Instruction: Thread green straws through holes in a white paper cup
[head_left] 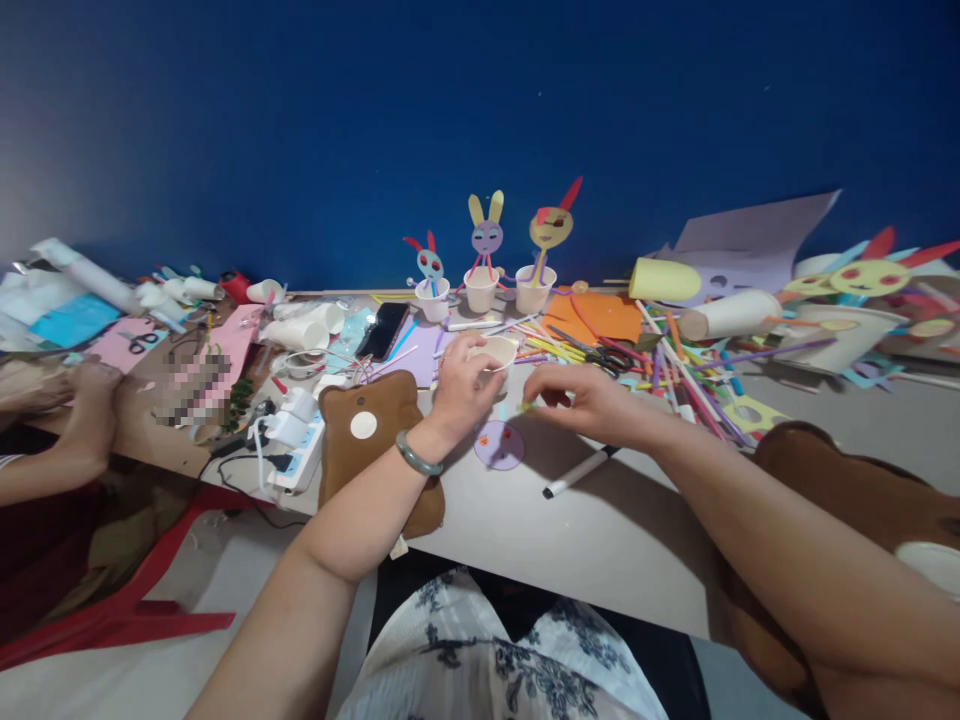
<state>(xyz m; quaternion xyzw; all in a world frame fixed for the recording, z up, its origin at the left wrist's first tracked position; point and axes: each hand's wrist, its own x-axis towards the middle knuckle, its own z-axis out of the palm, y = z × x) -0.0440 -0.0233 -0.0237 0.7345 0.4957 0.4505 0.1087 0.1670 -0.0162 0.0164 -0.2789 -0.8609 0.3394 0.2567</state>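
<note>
My left hand (466, 395) is wrapped round a small white paper cup (498, 352), tilted so that its open mouth shows. To its right, my right hand (581, 398) pinches a small yellow-green piece (526, 407), too small to name exactly. Below both hands lies a purple paper oval (499, 446) with two orange-red marks on it. A white marker with a black cap (577, 473) rests on the table under my right hand. Behind the cup stand three paper cups, one with a blue bunny face (430, 265), one with a purple face (487, 238) and one with a yellow face (550, 228).
Scattered colored sticks and pens (697, 380), black scissors (611, 360) and orange paper (596, 315) lie to the right. A brown bear-shaped pouch (382, 420), a power strip (300, 450) and a phone (384, 331) are on the left. Another person's arm (82, 430) rests farther left.
</note>
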